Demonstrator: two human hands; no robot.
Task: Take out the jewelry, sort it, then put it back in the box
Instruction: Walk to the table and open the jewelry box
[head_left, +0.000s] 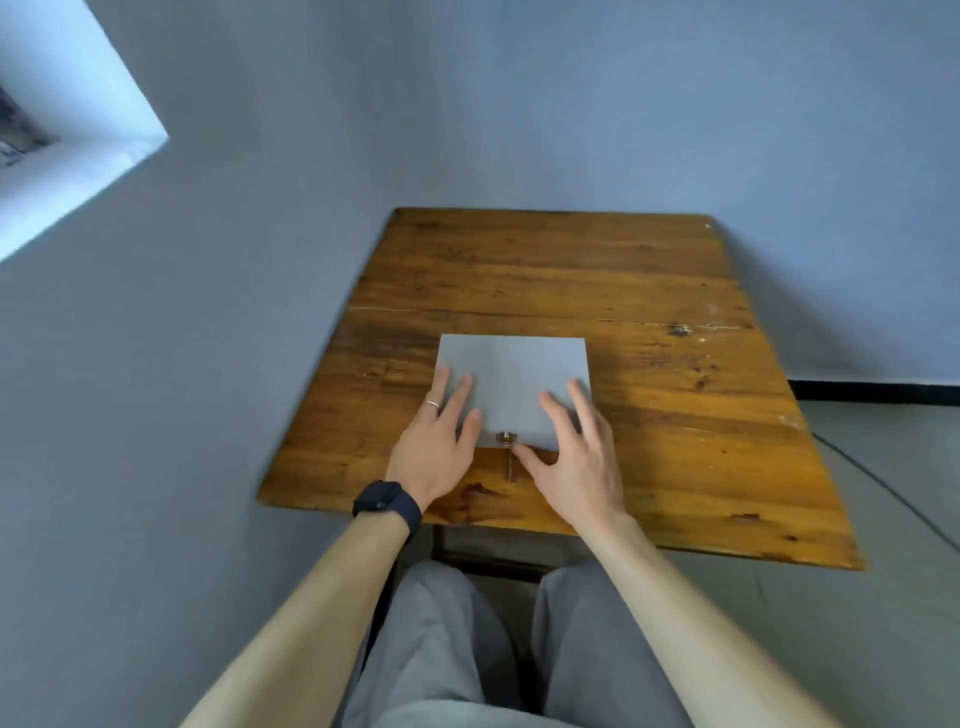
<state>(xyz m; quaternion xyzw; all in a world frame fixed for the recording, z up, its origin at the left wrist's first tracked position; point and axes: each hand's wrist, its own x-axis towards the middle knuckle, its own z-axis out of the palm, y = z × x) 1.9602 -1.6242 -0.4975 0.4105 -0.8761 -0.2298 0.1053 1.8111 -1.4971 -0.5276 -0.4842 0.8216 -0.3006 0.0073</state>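
Note:
A flat grey jewelry box (514, 371) lies closed on the wooden table (649, 426), near its front edge. A small brass clasp (505, 437) sits at the middle of the box's near side. My left hand (439, 447), with a ring and a dark wristwatch, lies with straight fingers over the box's near left corner. My right hand (574, 457) lies spread over the near right corner, its thumb tip right beside the clasp. No jewelry is visible.
The table stands in a corner against grey walls, one close on the left and one at the back. My knees in grey trousers (467, 649) are under the front edge. A dark cable (883, 483) runs across the floor at the right.

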